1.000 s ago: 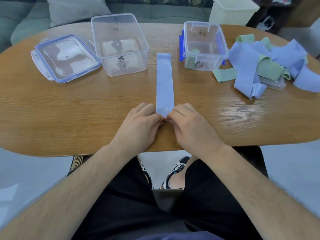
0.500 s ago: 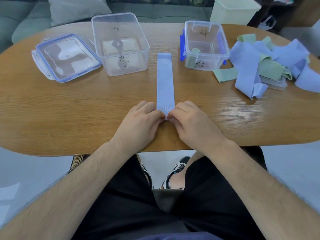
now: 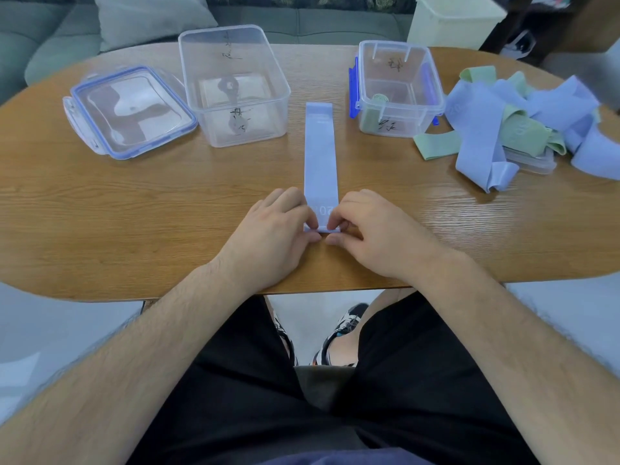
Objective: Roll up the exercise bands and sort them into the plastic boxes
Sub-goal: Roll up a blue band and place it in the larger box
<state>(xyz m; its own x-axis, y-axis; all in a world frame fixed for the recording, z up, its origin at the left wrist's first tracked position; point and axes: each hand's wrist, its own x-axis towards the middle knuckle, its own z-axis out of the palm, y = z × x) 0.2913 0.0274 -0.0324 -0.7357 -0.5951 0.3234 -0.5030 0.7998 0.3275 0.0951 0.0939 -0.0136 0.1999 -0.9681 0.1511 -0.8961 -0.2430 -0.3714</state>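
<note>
A light blue exercise band [image 3: 319,156] lies flat and straight on the wooden table [image 3: 134,209], running away from me. My left hand [image 3: 275,233] and my right hand [image 3: 372,229] pinch its near end, where a small fold has started. Behind it to the left stands a large clear box [image 3: 235,88], empty. Back on the right is a smaller clear box [image 3: 397,90] with blue clips, holding a rolled green band [image 3: 379,99]. A heap of loose blue and green bands [image 3: 523,119] lies at the far right.
A clear lid with a blue rim [image 3: 131,110] lies at the left of the table. Another lid [image 3: 533,159] is partly under the heap. Behind the table are a grey sofa [image 3: 50,31] and a pale bin [image 3: 453,21].
My fingers have curled in over the band's near end, and the end has turned up into a first small fold. The rest of the band has stayed in place.
</note>
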